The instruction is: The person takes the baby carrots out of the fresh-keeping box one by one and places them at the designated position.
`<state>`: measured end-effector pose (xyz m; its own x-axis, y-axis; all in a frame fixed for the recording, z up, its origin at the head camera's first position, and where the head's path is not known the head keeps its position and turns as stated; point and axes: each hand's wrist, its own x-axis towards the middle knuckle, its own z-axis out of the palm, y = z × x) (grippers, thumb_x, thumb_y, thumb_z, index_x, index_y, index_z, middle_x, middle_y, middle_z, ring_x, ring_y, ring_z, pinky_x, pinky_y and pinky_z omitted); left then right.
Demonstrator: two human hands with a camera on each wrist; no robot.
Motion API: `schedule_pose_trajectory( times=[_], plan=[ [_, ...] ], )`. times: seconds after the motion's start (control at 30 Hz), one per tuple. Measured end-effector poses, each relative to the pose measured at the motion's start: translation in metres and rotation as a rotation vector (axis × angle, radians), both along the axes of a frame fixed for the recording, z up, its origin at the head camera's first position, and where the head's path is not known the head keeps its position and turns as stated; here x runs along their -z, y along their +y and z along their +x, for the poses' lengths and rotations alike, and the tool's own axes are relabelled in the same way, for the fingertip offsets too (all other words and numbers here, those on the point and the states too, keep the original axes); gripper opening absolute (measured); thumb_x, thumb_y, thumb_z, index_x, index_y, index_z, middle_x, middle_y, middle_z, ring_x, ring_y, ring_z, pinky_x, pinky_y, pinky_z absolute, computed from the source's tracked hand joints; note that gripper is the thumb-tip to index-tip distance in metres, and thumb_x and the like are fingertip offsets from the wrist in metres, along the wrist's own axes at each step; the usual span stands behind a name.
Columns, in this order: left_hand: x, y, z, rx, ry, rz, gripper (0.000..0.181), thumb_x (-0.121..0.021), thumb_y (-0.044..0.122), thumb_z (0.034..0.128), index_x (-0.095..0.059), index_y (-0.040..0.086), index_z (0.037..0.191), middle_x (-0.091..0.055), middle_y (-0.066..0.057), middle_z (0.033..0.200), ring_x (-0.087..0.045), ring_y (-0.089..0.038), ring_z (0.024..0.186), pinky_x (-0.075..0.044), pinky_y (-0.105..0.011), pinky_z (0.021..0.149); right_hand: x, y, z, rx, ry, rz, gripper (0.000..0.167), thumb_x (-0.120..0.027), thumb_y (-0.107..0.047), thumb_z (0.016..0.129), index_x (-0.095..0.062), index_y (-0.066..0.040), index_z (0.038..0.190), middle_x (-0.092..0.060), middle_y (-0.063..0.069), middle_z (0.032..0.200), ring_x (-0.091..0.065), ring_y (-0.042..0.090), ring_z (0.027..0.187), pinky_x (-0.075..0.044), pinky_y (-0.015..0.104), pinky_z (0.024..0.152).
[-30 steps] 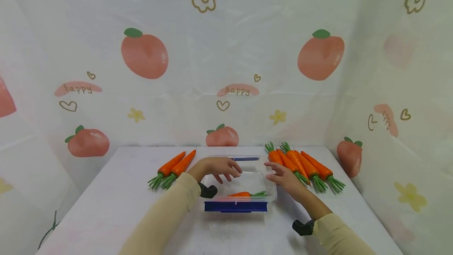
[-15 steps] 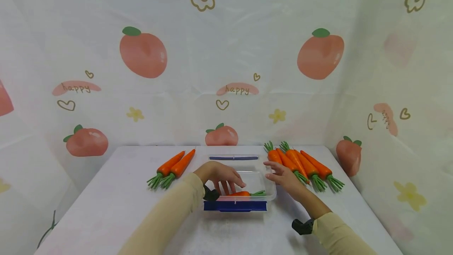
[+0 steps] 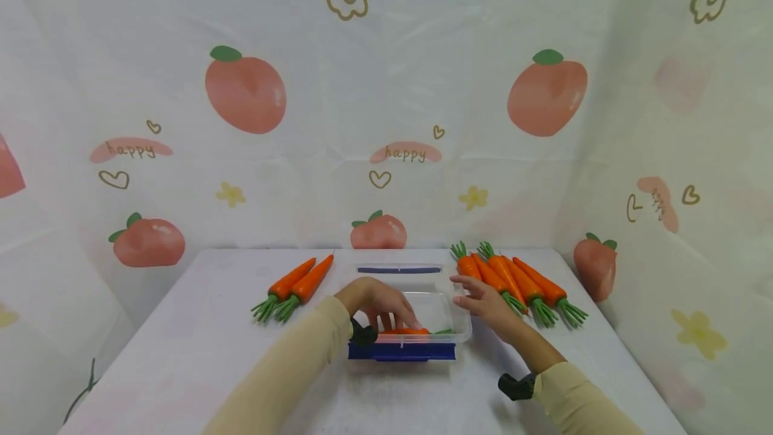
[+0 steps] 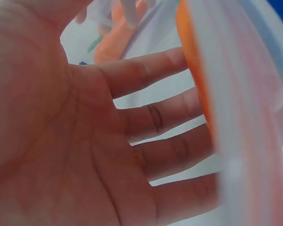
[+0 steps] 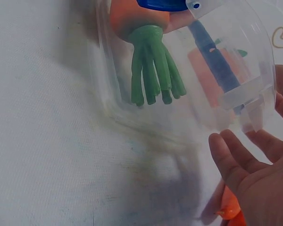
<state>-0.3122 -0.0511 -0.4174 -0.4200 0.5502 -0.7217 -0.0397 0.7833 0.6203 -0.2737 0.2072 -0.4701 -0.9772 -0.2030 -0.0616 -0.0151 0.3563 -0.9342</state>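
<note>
A clear plastic box (image 3: 435, 339) with blue clips stands mid-table, and an orange carrot (image 3: 415, 331) with green stalks lies inside along its near wall. My left hand (image 3: 383, 301) reaches down into the box. In the left wrist view its fingers (image 4: 146, 75) are stretched out, their tips at the carrot (image 4: 191, 42) and partly hidden behind it and the box wall. The thumb's tip is out of sight. My right hand (image 3: 486, 304) is held at the box's right side with loosely extended fingers, nothing in them; whether they touch the box, I cannot tell.
Two carrots (image 3: 310, 280) lie left of the box. Several more carrots (image 3: 540, 287) lie in a row behind and right of my right hand. A blue clip flap (image 3: 401, 352) sticks out at the box's front. A printed cloth (image 3: 290, 186) hangs behind the table.
My left hand has come down and toward me into the box, from above it to the carrot by the near wall. The right hand has stayed in place.
</note>
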Motion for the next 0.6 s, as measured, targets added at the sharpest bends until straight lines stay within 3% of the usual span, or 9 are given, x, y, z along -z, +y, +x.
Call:
schedule_pose_trajectory(
  times=[0.13, 0.37, 0.6],
  plan=[
    [-0.0006, 0.0010, 0.0010, 0.022, -0.021, 0.011, 0.037, -0.068, 0.038, 0.0875, -0.064, 0.016, 0.117, -0.063, -0.011, 0.108, -0.060, -0.025, 0.094, -0.054, -0.040, 0.083, -0.0012, -0.0001, 0.0003, -0.006, 0.003, -0.001, 0.061, -0.070, -0.036, 0.089, -0.050, -0.012, 0.141, -0.037, 0.022, 0.149, -0.030, 0.047, 0.137, -0.043, 0.056, 0.098],
    [-0.0036, 0.0023, 0.0051, 0.020, -0.001, 0.027, 0.040, -0.073, 0.033, 0.0845, -0.063, 0.020, 0.120, -0.061, -0.009, 0.111, -0.057, -0.026, 0.099, -0.053, -0.041, 0.084, -0.0031, -0.0002, 0.0021, -0.008, 0.014, 0.004, 0.063, -0.070, -0.040, 0.087, -0.051, -0.014, 0.140, -0.037, 0.020, 0.150, -0.030, 0.047, 0.137, -0.043, 0.056, 0.098],
    [-0.0041, 0.0024, 0.0061, 0.107, 0.084, 0.027, 0.047, -0.072, 0.033, 0.0865, -0.060, 0.020, 0.130, -0.059, 0.001, 0.113, -0.055, -0.021, 0.104, -0.049, -0.039, 0.093, -0.0038, -0.0005, 0.0043, -0.005, 0.012, 0.003, 0.059, -0.071, -0.040, 0.086, -0.054, -0.019, 0.138, -0.038, 0.020, 0.150, -0.030, 0.047, 0.137, -0.042, 0.057, 0.098]
  ],
)
